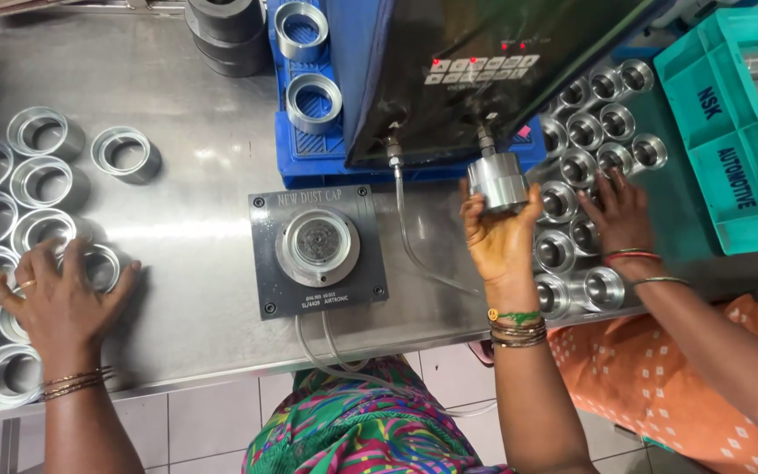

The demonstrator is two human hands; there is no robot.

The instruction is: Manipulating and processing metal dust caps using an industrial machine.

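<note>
Left hand on rings, right hand lifting a sleeve up to the probe

Left hand (65, 294) spread flat, nothing clenched, fingers resting on one ring (98, 267) at the 3 o'clock edge of the ring cluster (2, 219) on the steel table (203, 219). Gauge block (318, 250) dead centre, round seat bare, hoses trailing off at 6 o'clock. Right hand (500, 239) wrapped around a metal sleeve (497, 180), held up at 12 o'clock of the palm, right under the probe (487, 140) hanging from the dark panel (484, 61). Probably worth keeping that sleeve square to the probe and gripping low, clear of the top face. Co-worker's hand (618, 211) at 3 o'clock, flat among finished sleeves (585, 132); teal crate (730, 132) further right.
</note>
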